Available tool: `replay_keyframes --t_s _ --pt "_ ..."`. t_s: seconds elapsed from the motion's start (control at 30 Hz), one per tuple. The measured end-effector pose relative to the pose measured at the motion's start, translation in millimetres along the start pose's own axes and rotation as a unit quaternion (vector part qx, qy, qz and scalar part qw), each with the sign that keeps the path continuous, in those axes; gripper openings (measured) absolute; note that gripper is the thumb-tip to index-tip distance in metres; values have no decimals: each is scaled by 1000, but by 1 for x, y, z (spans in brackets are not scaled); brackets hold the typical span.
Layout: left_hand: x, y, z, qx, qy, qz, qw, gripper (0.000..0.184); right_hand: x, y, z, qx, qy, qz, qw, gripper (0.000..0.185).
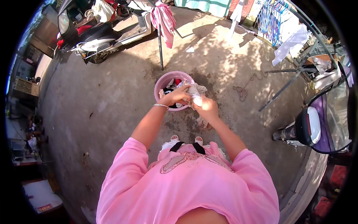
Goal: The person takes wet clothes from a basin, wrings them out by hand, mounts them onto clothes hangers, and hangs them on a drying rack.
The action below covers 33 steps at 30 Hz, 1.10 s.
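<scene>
A light beige-and-white piece of clothing (196,90) is gathered between my two hands, above the right side of a pink basin. My left hand (176,96), with a white band at its wrist, is closed on one part of it. Just to the right, my right hand (206,108) grips another part, and a length of cloth hangs down below that hand. The pink basin (158,86) stands on the ground with mixed clothes in it: black, red, white and peach pieces show. My hands hide part of its contents.
A scooter (115,39) is parked at the upper left. Beside it, a pink cloth (163,22) hangs from a metal stand (160,52). Blue hangers (271,20) and a white garment (292,44) hang at the upper right. Another vehicle (307,127) stands at the right.
</scene>
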<state>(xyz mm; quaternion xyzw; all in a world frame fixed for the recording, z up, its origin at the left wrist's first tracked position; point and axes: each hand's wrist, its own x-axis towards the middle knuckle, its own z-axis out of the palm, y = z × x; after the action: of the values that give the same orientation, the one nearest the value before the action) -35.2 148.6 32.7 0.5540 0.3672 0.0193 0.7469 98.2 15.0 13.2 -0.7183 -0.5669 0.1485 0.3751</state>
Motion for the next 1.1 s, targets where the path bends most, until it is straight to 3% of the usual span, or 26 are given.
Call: replay_keyframes --t_s 0.03,0.07,0.1,0.17,0.23,0.27,0.33,0.37,0.4,0.43,0.47,0.53,0.6,0.63,0.7,0.73,0.8,0.83,0.87,0.9,0.97,1.0,1.03,1.07,1.1 --pt "-7 1 -8 -173 -60 -62 981 73 -7 -4 2 -97 23 -77 992 31" --pt "-18 12 1 -242 -60 -80 965 70 -11 -9 5 -192 46 -151 969 34" --pt "-23 15 13 -277 -26 -61 959 60 -15 -12 14 -185 63 -191 962 23" --pt "-19 0 31 -312 9 -44 949 51 -25 -22 29 -238 43 -190 951 25" --pt "3 -35 30 -357 67 17 932 27 -35 -24 37 -295 -10 -177 939 37" --pt "5 -41 26 -355 66 19 932 27 -39 -31 30 -296 -6 -178 938 37" --pt "2 -48 21 -433 123 -18 893 28 -50 -39 14 -133 12 -179 975 47" --pt "-4 -46 26 -426 166 17 889 22 -57 -31 12 -86 -53 -154 983 51" --pt "-8 -47 23 -425 164 17 890 22 -59 -27 5 -87 -51 -153 983 51" --pt "-15 -45 17 -425 135 33 894 21 -58 -26 -3 107 -12 -57 993 52" --pt "-20 -41 14 -426 107 52 897 20 -56 -22 -11 296 26 37 954 54" --pt "-30 -38 12 -437 101 46 893 18 -40 -6 -19 308 106 20 945 75" --pt "-38 -34 11 -419 -40 69 905 18 -17 -10 -26 419 58 22 906 84" --pt "-47 -21 25 -407 -49 72 909 21 -3 -11 -25 420 58 21 906 84" --pt "-51 -15 37 -335 -126 76 931 30 29 -16 -24 490 56 -124 861 77" --pt "-62 -1 53 -307 -153 98 934 34 40 -17 -33 365 49 -165 915 59" --pt "-64 -4 50 -226 -161 101 955 42 48 -28 -28 310 91 -136 937 39" --pt "-53 -11 41 -141 -164 116 969 49 49 -34 -29 312 88 -138 936 39" --pt "-49 -10 36 -56 -167 129 976 55 47 -43 -34 213 104 -132 963 36" --pt "-48 -12 36 -57 -164 131 976 55 46 -52 -40 110 119 -127 979 32" --pt "-59 5 52 152 11 155 976 59 44 -72 -41 40 133 -125 982 30" --pt "-64 4 62 147 18 155 977 59 42 -82 -42 -29 148 -122 981 29" --pt "-68 1 74 16 56 236 970 51 43 -88 -48 -48 69 -81 993 32" --pt "-70 -1 80 -114 92 311 939 43 46 -92 -58 -45 64 -89 993 32" --pt "-61 -12 74 -93 94 278 951 35 48 -94 -70 51 -20 -140 989 38"
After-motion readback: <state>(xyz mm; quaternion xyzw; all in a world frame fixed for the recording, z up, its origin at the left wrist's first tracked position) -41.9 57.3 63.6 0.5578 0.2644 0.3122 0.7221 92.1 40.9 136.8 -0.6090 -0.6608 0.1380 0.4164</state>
